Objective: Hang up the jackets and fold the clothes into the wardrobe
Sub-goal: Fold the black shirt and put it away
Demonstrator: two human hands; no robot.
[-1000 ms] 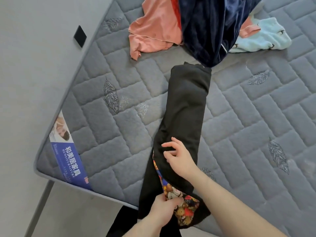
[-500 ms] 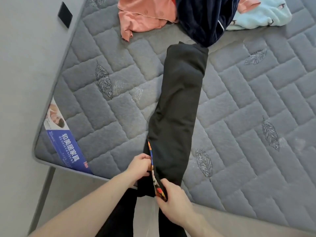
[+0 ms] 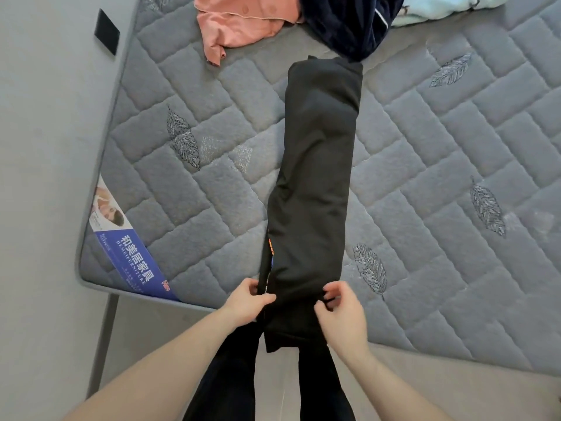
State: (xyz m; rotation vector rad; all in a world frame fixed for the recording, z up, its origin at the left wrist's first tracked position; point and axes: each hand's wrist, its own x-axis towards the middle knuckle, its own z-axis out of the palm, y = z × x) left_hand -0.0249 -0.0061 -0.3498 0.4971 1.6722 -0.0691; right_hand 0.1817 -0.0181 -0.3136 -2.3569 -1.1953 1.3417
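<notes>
Black garment (image 3: 315, 183) lies in a long strip on mattress (image 3: 425, 165), near end at the edge. L hand (image 3: 247, 302) & R hand (image 3: 340, 308) each pinch a near corner. Keep corners level, fold straight toward far end.

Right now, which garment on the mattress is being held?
The long black garment, pinched at its near end by both hands; the pink, navy and pale blue ones lie untouched.

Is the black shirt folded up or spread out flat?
Folded: the black shirt lies as one long narrow strip on the mattress, its sides turned in.
</notes>
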